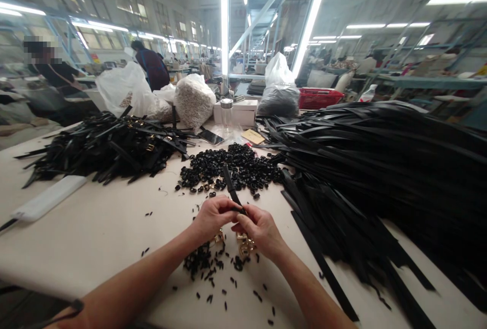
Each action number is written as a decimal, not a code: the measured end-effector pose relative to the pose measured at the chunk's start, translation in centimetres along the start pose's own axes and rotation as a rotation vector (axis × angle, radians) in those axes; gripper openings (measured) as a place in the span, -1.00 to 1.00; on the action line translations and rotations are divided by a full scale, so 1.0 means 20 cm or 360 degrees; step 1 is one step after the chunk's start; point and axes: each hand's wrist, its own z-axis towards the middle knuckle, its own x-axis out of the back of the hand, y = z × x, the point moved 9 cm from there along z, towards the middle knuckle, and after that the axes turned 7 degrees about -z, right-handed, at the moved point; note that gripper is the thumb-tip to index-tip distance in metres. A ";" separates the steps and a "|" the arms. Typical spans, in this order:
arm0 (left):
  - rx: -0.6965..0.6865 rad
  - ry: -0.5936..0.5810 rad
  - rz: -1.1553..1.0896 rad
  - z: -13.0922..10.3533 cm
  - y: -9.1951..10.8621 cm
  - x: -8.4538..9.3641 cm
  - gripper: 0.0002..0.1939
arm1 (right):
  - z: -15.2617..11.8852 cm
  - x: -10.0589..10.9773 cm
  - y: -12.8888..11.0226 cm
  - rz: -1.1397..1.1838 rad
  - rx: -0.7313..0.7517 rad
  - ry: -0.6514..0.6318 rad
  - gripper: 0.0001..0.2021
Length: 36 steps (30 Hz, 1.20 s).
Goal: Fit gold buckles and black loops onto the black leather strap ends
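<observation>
My left hand (pixel 215 217) and my right hand (pixel 261 227) meet above the middle of the table, fingers pinched together on a black strap (pixel 231 184). One end of the strap points away from me, up over a heap of small black loops (pixel 243 161). Whatever part of it lies between my fingertips is mostly hidden. Gold-coloured buckles (pixel 245 245) lie on the table just below my hands. Around them are scattered many small black pieces (pixel 200 260), some in a little pile near my left wrist.
Black straps with buckles (pixel 110 146) are heaped at the left; a large stack of long black straps (pixel 380 151) fills the right. Behind stand a glass jar (pixel 227 116), a phone (pixel 211 136), filled plastic bags (pixel 195 98) and a red basket (pixel 319 98). A white power strip (pixel 51 197) lies left. Other people work beyond.
</observation>
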 end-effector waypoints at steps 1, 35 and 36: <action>-0.0018 -0.0003 0.0012 0.00 0.01 0.00 -0.85 | 0.00 0.01 0.00 0.0015 -0.0005 0.0027 -0.69; 0.0575 0.0213 -0.1250 -0.05 -0.17 -0.05 -0.68 | -0.02 0.06 -0.05 -0.0162 0.0023 0.0308 -0.82; 0.0595 0.0211 -0.1254 -0.05 -0.17 -0.05 -0.68 | -0.02 0.06 -0.05 -0.0188 0.0022 0.0325 -0.82</action>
